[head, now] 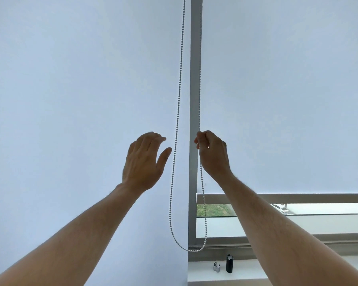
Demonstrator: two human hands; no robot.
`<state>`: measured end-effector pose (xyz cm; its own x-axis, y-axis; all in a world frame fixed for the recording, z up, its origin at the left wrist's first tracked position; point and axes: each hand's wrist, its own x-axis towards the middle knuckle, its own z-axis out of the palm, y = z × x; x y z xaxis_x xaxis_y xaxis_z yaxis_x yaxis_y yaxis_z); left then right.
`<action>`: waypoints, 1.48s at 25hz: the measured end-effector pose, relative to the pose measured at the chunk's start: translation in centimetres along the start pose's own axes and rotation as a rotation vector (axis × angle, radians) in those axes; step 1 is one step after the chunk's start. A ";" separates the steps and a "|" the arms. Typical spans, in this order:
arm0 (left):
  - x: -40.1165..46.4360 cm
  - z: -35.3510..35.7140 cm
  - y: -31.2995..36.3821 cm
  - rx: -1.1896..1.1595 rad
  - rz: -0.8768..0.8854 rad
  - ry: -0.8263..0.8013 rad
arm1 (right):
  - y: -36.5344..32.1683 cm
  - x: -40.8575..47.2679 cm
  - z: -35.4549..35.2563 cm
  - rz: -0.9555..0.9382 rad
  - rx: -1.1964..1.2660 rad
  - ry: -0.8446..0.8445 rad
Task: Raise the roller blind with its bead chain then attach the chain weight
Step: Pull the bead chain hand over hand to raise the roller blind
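Note:
A white bead chain (178,100) hangs in a long loop in front of the grey window post, its bottom curve just above the sill. My right hand (212,153) is shut on the right strand of the chain at about mid-height. My left hand (145,159) is open, fingers apart, just left of the left strand and not touching it. The right roller blind (287,100) is pale, with its bottom edge a little above the sill so a strip of window shows. A small silver chain weight (216,266) lies on the sill below the loop.
A second pale blind (81,100) covers the left window fully. A black cylindrical object (229,263) stands on the white sill (203,273) beside the silver piece. Through the glass strip I see grass and a white car (280,208).

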<state>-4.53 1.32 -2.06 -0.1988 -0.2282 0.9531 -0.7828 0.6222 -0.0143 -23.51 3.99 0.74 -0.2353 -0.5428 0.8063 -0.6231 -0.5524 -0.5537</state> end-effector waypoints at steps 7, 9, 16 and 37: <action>1.4 0.8 4.7 -0.547 -0.277 -0.108 | -0.7 -1.5 0.5 -0.066 0.000 0.001; 2.0 0.9 5.8 -0.658 -0.349 -0.105 | -0.5 -2.1 0.6 -0.082 -0.010 -0.007; 2.9 1.3 7.3 -0.950 -0.588 -0.046 | -0.4 -4.1 1.1 -0.102 0.050 0.038; -5.4 2.5 7.8 -1.092 -0.666 -0.181 | 4.9 -12.6 2.9 -0.073 0.007 0.000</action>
<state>-11.01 5.50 -8.13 -0.1024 -0.7736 0.6253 0.1059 0.6166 0.7801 -21.47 6.30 -12.77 -0.1893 -0.5006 0.8447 -0.6338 -0.5948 -0.4946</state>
